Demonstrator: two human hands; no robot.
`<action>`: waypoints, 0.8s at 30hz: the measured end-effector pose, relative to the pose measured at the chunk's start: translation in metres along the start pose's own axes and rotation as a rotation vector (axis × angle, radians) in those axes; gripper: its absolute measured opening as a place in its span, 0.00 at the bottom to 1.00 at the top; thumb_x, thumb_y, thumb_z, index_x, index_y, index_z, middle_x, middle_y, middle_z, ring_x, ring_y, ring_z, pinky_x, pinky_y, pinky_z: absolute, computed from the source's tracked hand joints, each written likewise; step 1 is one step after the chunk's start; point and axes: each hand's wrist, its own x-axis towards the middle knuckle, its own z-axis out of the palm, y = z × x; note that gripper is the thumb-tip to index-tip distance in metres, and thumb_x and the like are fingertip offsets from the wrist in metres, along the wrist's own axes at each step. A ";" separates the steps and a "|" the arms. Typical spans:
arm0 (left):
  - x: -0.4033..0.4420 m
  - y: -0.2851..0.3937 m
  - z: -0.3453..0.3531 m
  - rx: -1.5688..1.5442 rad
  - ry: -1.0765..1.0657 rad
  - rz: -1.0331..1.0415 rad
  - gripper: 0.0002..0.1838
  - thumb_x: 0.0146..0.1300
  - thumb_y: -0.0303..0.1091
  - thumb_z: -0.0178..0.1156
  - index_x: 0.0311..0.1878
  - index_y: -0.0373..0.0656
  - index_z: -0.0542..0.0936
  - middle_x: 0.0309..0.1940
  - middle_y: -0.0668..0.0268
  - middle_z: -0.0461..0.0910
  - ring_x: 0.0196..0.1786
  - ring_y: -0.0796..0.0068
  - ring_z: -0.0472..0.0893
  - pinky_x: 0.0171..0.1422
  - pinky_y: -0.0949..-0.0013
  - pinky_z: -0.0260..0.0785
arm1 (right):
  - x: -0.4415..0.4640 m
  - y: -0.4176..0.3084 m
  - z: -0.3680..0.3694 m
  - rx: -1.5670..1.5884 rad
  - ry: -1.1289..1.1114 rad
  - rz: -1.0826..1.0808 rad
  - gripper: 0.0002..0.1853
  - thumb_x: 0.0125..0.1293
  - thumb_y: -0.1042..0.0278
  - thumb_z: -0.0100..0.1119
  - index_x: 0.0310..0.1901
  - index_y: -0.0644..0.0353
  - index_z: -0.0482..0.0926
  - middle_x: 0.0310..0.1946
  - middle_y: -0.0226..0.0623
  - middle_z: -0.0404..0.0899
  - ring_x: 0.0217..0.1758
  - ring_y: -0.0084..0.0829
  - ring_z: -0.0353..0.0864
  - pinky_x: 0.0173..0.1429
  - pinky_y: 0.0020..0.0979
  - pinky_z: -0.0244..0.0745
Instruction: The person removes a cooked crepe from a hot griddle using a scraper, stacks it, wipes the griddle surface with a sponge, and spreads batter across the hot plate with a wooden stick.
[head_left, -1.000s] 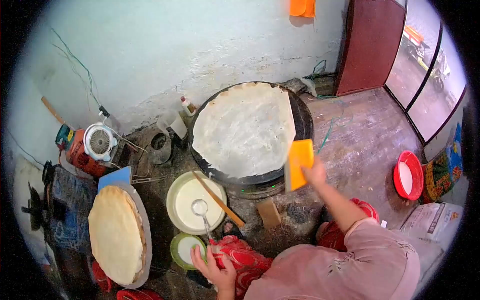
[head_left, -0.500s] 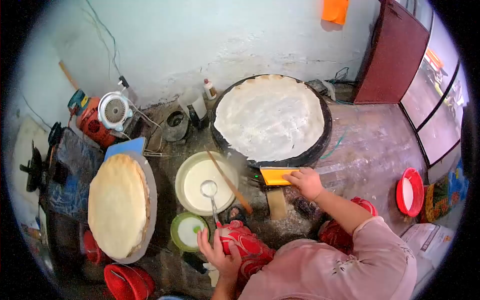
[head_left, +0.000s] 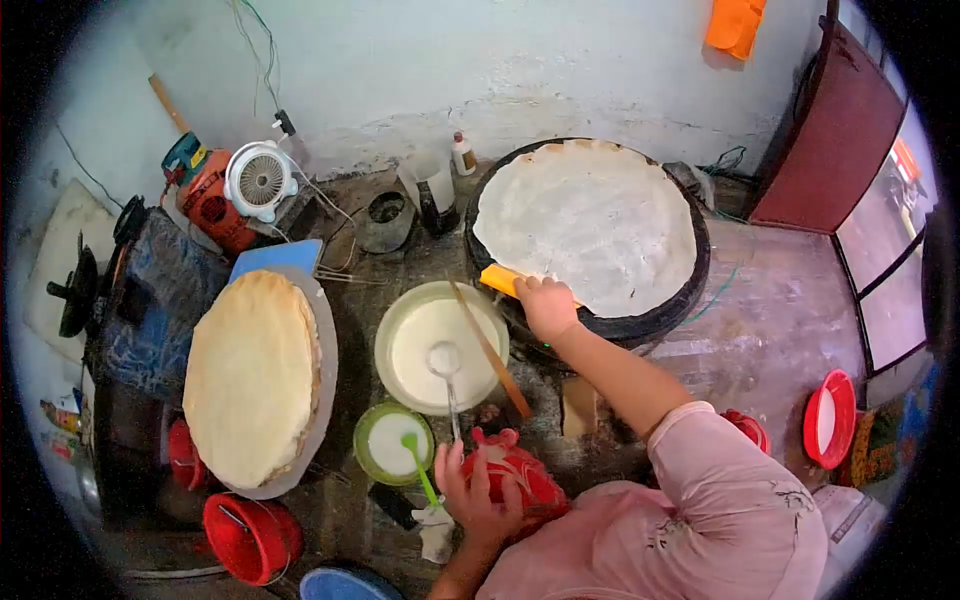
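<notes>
My right hand [head_left: 548, 312] grips a yellow scraper [head_left: 500, 279] at the front left edge of the round black griddle [head_left: 702, 270]. A thin, pale sheet of batter [head_left: 590, 225] covers most of the griddle. Fingers apart and holding nothing, my left hand [head_left: 482, 505] hovers by my red-patterned knee, close to the ladle's handle. That ladle [head_left: 446, 362] rests in a large bowl [head_left: 383, 375] of white batter, and a wooden stick [head_left: 490, 345] lies across the bowl. Just left of my left hand is a green bowl [head_left: 362, 462] of white liquid with a green-handled utensil [head_left: 423, 475].
A stack of large round flatbreads [head_left: 250, 380] lies on a board at left. Behind it are a small blower [head_left: 262, 182] and an orange gas cylinder [head_left: 215, 205]. A red bucket [head_left: 250, 540] stands front left; a red basin [head_left: 842, 420] sits at right.
My right hand has carried the scraper from in front of the griddle up and left onto its edge. The view has shifted. My left hand stays beside the ladle handle.
</notes>
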 end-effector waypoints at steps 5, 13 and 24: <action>0.003 -0.005 -0.003 -0.006 -0.028 -0.029 0.21 0.59 0.39 0.52 0.49 0.31 0.73 0.58 0.46 0.62 0.65 0.41 0.56 0.64 0.42 0.49 | -0.051 0.004 -0.016 -0.069 0.028 -0.082 0.12 0.50 0.72 0.54 0.39 0.56 0.71 0.26 0.33 0.74 0.30 0.35 0.78 0.29 0.37 0.72; 0.018 -0.015 -0.004 -0.206 -0.101 -0.031 0.21 0.56 0.34 0.56 0.51 0.32 0.72 0.57 0.47 0.64 0.59 0.44 0.64 0.62 0.48 0.56 | -0.032 0.022 -0.023 0.004 -0.049 0.026 0.16 0.50 0.73 0.52 0.44 0.56 0.72 0.27 0.35 0.74 0.30 0.38 0.76 0.31 0.38 0.72; 0.159 -0.046 0.112 -0.137 -0.229 0.312 0.33 0.49 0.27 0.64 0.60 0.37 0.65 0.59 0.55 0.64 0.61 0.50 0.63 0.64 0.55 0.57 | -0.120 0.138 -0.074 -0.061 -0.005 -0.107 0.19 0.48 0.70 0.54 0.46 0.48 0.75 0.30 0.28 0.76 0.31 0.32 0.75 0.33 0.34 0.71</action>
